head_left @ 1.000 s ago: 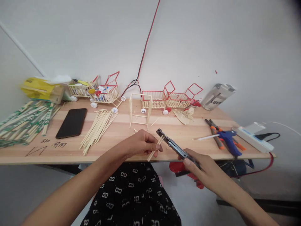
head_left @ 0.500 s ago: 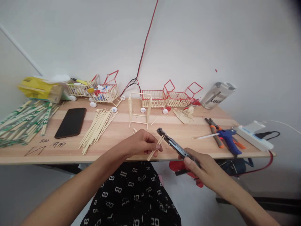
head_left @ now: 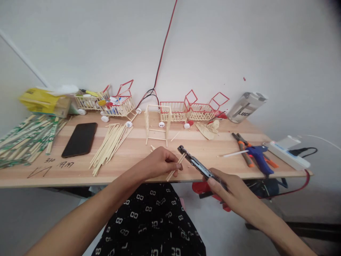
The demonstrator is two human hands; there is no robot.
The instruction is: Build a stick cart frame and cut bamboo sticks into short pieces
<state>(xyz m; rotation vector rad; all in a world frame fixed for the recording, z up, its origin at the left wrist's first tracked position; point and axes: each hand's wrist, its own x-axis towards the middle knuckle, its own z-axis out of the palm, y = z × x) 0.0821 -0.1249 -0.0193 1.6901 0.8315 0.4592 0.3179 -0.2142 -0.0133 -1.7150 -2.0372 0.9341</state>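
Head view. Left hand (head_left: 160, 163), grip closed on two sticks (head_left: 176, 168), pinched between thumb and fingers, held tilted just above the near edge of the tabletop (head_left: 66, 174). Right hand (head_left: 229, 192), grip closed round the handles of one cutter (head_left: 195, 164); its head sits at the upper ends of the sticks, touching or just beside them, contact not resolvable.

On the tabletop, counted:
- one phone (head_left: 79, 139), face down, left;
- one loose bundle of bare sticks (head_left: 110, 144) just right of it, too many to count;
- one heap of wrapped sticks (head_left: 25, 138) at far left;
- four stick carts along the wall, two left (head_left: 117, 105), two centre (head_left: 191, 110);
- one unfinished frame (head_left: 157, 124), upright, between them;
- one glue gun (head_left: 258, 156) and one pair of pliers (head_left: 243, 147), right;
- one power strip (head_left: 289, 154), far right.
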